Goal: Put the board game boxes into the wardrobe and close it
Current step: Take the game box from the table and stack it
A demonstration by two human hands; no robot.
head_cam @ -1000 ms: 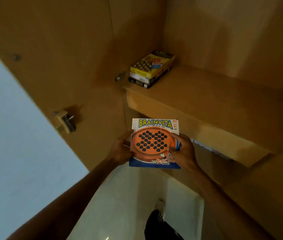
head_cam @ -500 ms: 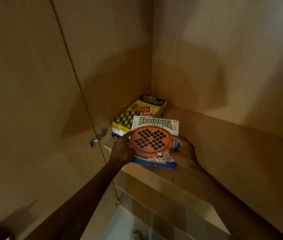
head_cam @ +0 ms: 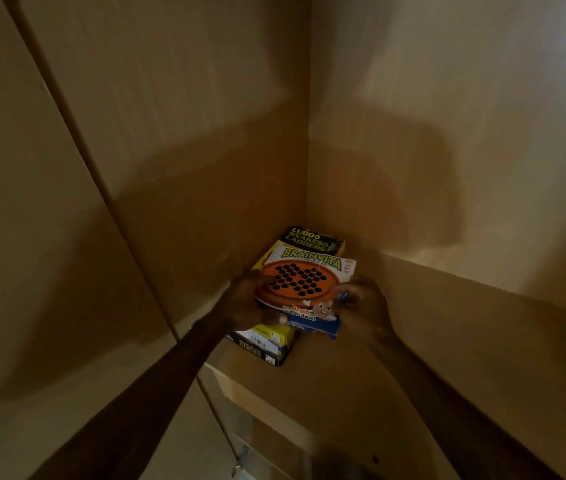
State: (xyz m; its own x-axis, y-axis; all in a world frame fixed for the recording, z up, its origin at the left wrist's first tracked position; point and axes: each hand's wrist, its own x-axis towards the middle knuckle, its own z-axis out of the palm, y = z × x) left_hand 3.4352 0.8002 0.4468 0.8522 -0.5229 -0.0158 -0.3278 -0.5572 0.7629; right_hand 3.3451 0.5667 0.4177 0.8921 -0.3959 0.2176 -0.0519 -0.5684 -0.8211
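1. Orange-and-white cardboard Brainvita box [head_cam: 304, 284], flat and printed with a round peg board, sits between my two hands just above the stack already in the wardrobe; I cannot tell whether it touches the stack.
2. My left hand [head_cam: 245, 301] grips its left edge, fingers pressed against the side.
3. My right hand [head_cam: 361, 306] clamps the right near corner, thumb on the lid and the other fingers hidden beneath.
4. Under it lies the yellow-and-black Ludo Snakes and Ladders box [head_cam: 312, 239], its far end showing past the Brainvita box.
5. Beneath that, a dark box with a barcode label [head_cam: 260, 344] shows its near end.
6. The stack rests on the brown wooden wardrobe shelf [head_cam: 430, 341], pushed into the back left corner, near the side panel [head_cam: 177, 168] and back panel [head_cam: 447, 133].
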